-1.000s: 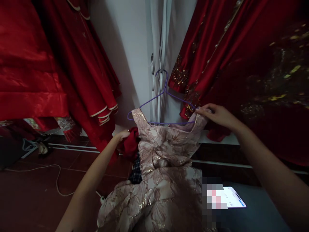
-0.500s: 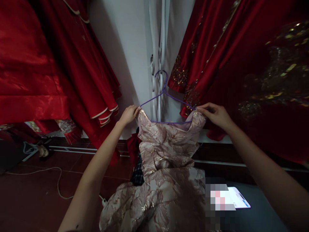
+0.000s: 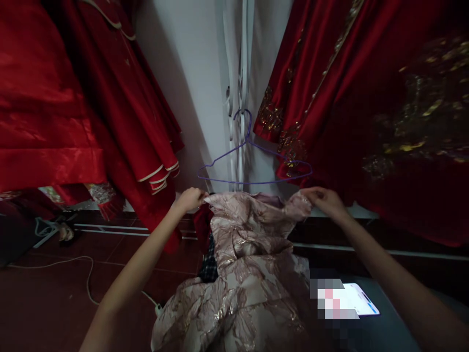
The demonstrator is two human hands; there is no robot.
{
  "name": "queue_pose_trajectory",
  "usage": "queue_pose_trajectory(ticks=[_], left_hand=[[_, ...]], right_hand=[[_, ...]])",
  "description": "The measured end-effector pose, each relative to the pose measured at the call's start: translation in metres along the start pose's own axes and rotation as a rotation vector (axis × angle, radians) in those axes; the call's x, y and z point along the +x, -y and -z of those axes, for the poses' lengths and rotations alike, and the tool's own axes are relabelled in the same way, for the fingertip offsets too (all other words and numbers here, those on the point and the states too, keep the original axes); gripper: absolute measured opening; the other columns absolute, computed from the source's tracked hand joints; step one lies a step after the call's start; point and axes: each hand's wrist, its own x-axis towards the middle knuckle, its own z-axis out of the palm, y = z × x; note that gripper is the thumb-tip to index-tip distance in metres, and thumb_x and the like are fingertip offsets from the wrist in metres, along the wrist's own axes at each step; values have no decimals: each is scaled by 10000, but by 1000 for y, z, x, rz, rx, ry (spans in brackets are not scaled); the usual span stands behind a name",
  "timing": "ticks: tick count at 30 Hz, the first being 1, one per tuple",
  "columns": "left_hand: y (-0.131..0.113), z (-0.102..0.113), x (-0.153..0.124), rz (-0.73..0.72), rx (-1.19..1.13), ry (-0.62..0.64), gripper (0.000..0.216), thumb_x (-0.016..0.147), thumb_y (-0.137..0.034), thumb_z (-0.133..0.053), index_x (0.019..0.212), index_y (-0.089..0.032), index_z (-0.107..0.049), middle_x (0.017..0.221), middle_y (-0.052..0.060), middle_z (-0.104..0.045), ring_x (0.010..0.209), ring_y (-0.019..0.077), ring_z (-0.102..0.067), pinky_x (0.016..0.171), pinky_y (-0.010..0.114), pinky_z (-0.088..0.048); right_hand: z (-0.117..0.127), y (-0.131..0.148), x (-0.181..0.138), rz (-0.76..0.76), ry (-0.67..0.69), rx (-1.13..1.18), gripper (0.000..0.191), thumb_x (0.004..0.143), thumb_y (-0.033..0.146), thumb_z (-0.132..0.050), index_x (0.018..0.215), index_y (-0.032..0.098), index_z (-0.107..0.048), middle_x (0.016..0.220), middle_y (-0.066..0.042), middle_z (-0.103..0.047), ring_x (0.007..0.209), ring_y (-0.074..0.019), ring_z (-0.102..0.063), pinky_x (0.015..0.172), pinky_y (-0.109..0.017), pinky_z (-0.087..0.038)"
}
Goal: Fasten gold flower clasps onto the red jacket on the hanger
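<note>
A pale pink dress (image 3: pixel 252 230) with a shiny gold pattern spreads down from my hands toward me. My left hand (image 3: pixel 191 199) is closed on its left shoulder edge. At the opposite shoulder, my right hand (image 3: pixel 326 199) pinches the fabric between thumb and fingers. Just above the neckline a purple hanger (image 3: pixel 252 182) hangs by its hook near white metal bars, apart from the dress, its whole outline showing. The lower part of the dress lies bunched close to me.
Red garments (image 3: pixel 146 122) hang at the left, and red gold-trimmed ones (image 3: pixel 293 98) at the right. A lit phone (image 3: pixel 361 299), partly pixelated, lies on a grey surface at lower right. A white cable (image 3: pixel 90 274) crosses the reddish tiled floor near a rack's low bars (image 3: pixel 120 231).
Both hands have moved down toward me with the dress shoulders. The shoulders have come off the hanger, which now hangs bare above the dress.
</note>
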Motion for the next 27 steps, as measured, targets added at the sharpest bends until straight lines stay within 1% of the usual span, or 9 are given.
queue_pose_trajectory(ticks=[2, 3, 6, 8, 11, 15, 18, 21, 27], left_hand=[[-30, 10, 4, -201, -20, 54, 377, 869, -411, -379, 810, -175, -667, 754, 104, -659, 710, 182, -604, 635, 255, -380], [-46, 15, 11, -296, -48, 37, 394, 884, -406, -348, 839, -168, -659, 777, 101, -658, 733, 176, -603, 670, 258, -397], [-88, 23, 38, -543, -132, -132, 389, 909, -364, -300, 967, -157, -623, 1024, 107, -624, 971, 171, -559, 859, 288, -401], [-105, 15, 53, -605, -116, -186, 357, 903, -342, -327, 947, -156, -629, 1190, 108, -546, 1103, 180, -487, 955, 326, -357], [-116, -12, 55, -558, -21, -168, 299, 870, -338, -406, 870, -173, -655, 1239, 99, -502, 1139, 220, -446, 981, 411, -322], [-119, -34, 28, -474, 39, -256, 327, 869, -378, -395, 879, -190, -661, 1287, 98, -444, 1145, 259, -410, 953, 467, -305], [-122, -29, 13, -463, 32, -282, 346, 879, -381, -370, 885, -191, -659, 1265, 97, -457, 1128, 252, -411, 949, 464, -297], [-125, -21, 11, -470, 15, -278, 325, 872, -369, -393, 896, -190, -663, 1266, 101, -454, 1136, 252, -399, 951, 455, -291], [-122, -18, 15, -496, -15, -230, 320, 874, -372, -392, 901, -202, -662, 1239, 79, -471, 1111, 235, -417, 926, 424, -311]], right_hand=[[-2, 11, -14, 143, 185, -84, 207, 726, 373, -584, 796, 191, -655, 795, -67, -681, 723, -203, -608, 680, -311, -465], [-2, 21, -17, 242, 232, -147, 221, 747, 396, -565, 816, 204, -651, 841, -61, -679, 781, -209, -611, 728, -321, -463], [4, 56, -14, 508, 152, -326, 236, 776, 430, -530, 812, 226, -643, 993, -50, -654, 948, -229, -584, 869, -376, -418], [12, 72, -4, 559, 38, -399, 231, 789, 420, -511, 823, 230, -638, 1014, -56, -650, 960, -242, -579, 887, -408, -403], [28, 73, 10, 455, -151, -440, 232, 798, 398, -483, 849, 225, -630, 915, -92, -666, 864, -267, -596, 827, -419, -418], [49, 47, 16, 343, -298, -473, 227, 798, 399, -456, 834, 242, -615, 868, -101, -659, 827, -284, -589, 788, -409, -413], [58, 32, 16, 344, -335, -521, 208, 796, 401, -461, 788, 250, -603, 861, -96, -662, 810, -275, -587, 769, -387, -414], [58, 33, 15, 334, -383, -510, 202, 787, 401, -480, 785, 242, -605, 834, -92, -666, 780, -261, -591, 736, -377, -430], [36, 80, 16, 420, -363, -419, 235, 821, 389, -462, 872, 220, -618, 920, -100, -652, 855, -257, -580, 787, -381, -427]])
